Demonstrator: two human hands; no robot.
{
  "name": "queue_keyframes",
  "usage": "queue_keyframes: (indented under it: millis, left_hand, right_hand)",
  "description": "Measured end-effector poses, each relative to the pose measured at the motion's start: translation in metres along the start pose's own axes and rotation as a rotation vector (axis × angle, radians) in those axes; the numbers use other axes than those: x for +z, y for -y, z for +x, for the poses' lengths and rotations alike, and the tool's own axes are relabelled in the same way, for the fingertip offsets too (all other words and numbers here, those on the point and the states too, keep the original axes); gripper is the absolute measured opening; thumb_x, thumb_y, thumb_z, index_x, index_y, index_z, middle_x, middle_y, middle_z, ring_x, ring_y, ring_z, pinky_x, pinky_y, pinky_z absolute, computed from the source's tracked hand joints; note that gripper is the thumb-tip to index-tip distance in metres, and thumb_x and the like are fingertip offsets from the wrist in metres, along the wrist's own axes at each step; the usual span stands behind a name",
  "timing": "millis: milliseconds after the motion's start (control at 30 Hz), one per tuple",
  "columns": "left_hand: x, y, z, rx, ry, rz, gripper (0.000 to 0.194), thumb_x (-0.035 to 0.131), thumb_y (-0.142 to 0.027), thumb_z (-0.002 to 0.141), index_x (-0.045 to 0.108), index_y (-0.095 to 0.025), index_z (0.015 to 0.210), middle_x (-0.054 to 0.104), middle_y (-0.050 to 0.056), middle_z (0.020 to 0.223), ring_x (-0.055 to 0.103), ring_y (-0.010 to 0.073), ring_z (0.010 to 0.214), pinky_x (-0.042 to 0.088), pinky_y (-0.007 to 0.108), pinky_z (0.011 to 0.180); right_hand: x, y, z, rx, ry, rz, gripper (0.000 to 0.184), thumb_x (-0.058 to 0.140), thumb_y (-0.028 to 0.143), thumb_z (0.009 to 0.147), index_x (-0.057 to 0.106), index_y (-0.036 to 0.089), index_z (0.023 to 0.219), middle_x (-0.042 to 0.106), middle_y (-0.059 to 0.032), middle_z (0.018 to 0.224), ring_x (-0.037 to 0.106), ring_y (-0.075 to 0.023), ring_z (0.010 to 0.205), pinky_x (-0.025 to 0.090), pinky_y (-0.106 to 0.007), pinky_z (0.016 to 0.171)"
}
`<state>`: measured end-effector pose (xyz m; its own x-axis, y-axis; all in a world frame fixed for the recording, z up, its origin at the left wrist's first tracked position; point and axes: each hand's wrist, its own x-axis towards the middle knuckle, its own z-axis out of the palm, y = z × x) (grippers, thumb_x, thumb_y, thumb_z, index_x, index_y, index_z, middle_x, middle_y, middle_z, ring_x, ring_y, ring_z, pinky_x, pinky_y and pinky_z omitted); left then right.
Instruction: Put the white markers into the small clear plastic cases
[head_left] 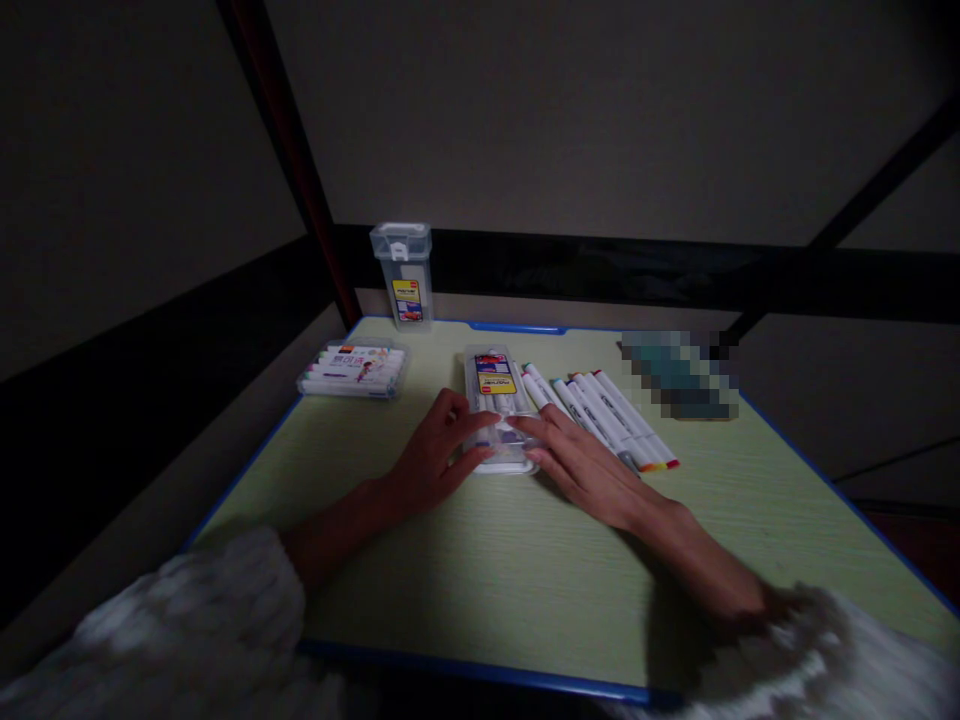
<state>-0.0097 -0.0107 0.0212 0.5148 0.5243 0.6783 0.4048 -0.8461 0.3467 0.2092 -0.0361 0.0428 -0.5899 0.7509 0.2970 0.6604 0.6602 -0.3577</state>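
A clear plastic marker case point(491, 368) with a yellow label lies flat on the table, its lid end towards me. White sticks, apparently markers, show through its wall. My left hand point(427, 455) grips the case's left side, index finger on the lid's latch and thumb on its near end. From the right, my right hand point(592, 470) holds the same end, index fingertip by the latch and thumb near the lid's corner. Loose white markers point(619, 415) with coloured ends lie just beyond my right hand, which hides part of them.
A second clear case point(409, 285) stands upright at the table's far left. Near it lies a flat pack of markers point(356, 370). A blurred-out flat object point(675, 375) rests at the far right. The pale green table point(450, 580) has a blue edge; a wall rises behind it.
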Motion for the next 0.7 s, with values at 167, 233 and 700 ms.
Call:
queue_keyframes:
  millis: [167,233,700]
  left_hand:
    - [0.0006,0.0002,0.0007,0.025,-0.017,0.003,0.028,0.044,-0.032,0.090,0.053,-0.016,0.111,0.038,0.003,0.089,0.042,0.0146,0.079,0.041,0.026,0.069]
    - [0.0007,0.0001,0.0009,0.031,-0.016,0.004,0.028,0.044,-0.032,0.090,0.054,-0.017,0.111,0.038,0.003,0.089,0.042,0.0143,0.078,0.041,0.026,0.069]
    - [-0.0006,0.0008,0.0014,0.027,-0.014,-0.002,0.028,0.044,-0.033,0.089,0.055,-0.018,0.111,0.041,0.004,0.089,0.043,0.0148,0.077,0.042,0.027,0.068]
  right_hand:
    - [0.0014,-0.0021,-0.0003,-0.028,-0.020,-0.021,0.044,0.023,0.039,0.095,0.044,0.019,0.127,0.053,-0.0120,0.099,0.057,-0.0219,0.084,0.052,-0.041,0.075]
    - [0.0014,-0.0027,-0.0003,-0.037,-0.026,-0.034,0.044,0.023,0.038,0.095,0.047,0.018,0.126,0.053,-0.0121,0.097,0.057,-0.0223,0.083,0.052,-0.041,0.074]
    - [0.0024,-0.0025,-0.0013,-0.030,-0.046,-0.041,0.043,0.024,0.040,0.094,0.046,0.021,0.126,0.054,-0.0117,0.103,0.058,-0.0229,0.088,0.052,-0.041,0.077]
